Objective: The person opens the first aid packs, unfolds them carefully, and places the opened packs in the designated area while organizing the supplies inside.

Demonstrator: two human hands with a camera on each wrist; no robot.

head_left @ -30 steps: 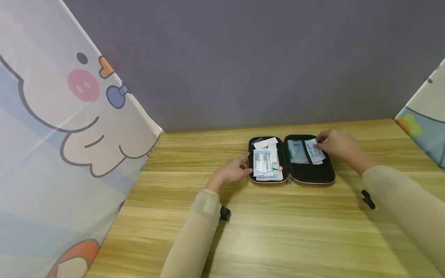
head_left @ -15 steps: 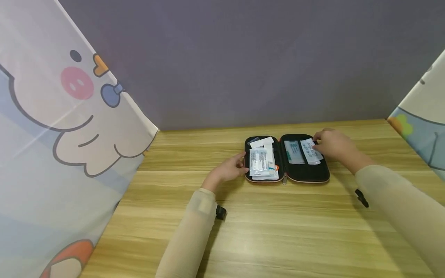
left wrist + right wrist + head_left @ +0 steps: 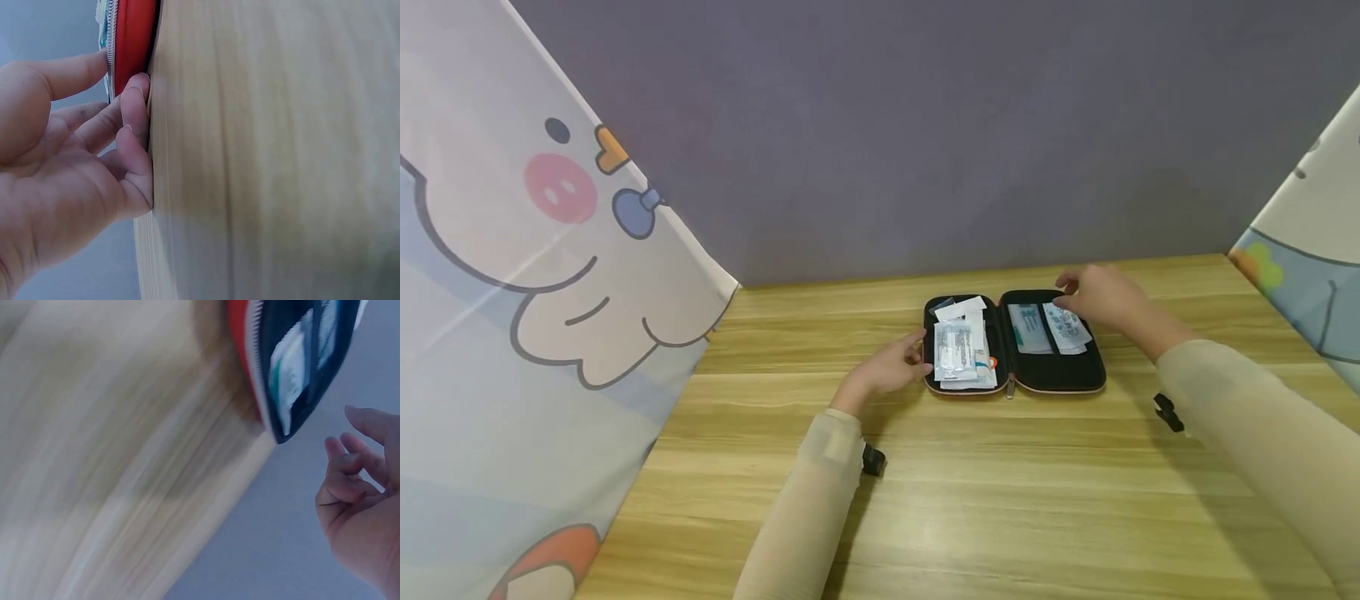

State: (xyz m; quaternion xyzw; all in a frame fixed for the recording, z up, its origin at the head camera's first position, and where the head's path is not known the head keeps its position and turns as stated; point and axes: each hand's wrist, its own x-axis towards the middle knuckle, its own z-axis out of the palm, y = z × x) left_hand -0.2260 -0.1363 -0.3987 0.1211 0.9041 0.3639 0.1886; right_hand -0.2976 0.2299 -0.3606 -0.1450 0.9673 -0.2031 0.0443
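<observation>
In the head view, an unzipped black-lined case (image 3: 1051, 372) with a red outside lies spread flat, looking like a small first-aid kit. White and clear packets (image 3: 955, 354) fill its left half. A strap in the right half holds a green-and-white packet (image 3: 1029, 327) and a white printed packet (image 3: 1066, 327). My left hand (image 3: 887, 368) rests at the case's left side, thumb and fingertips touching the zipper and red wall. Slightly blurred, my right hand (image 3: 1105, 293) hovers over the far right edge. The right wrist view shows this hand (image 3: 362, 494) apart from the case, holding nothing visible.
The case lies toward the back of a wood-grain table (image 3: 955, 492), before a grey wall panel (image 3: 925, 133). Cartoon-printed cloth (image 3: 647, 308) hangs at the left, and similar cloth (image 3: 1307, 242) at the right. A zipper pull (image 3: 1011, 388) hangs at the case's front hinge.
My right hand has released the white printed packet and lifted up and away from it. That packet sits under the strap. My left hand stays at the case's side; the head view has shifted slightly.
</observation>
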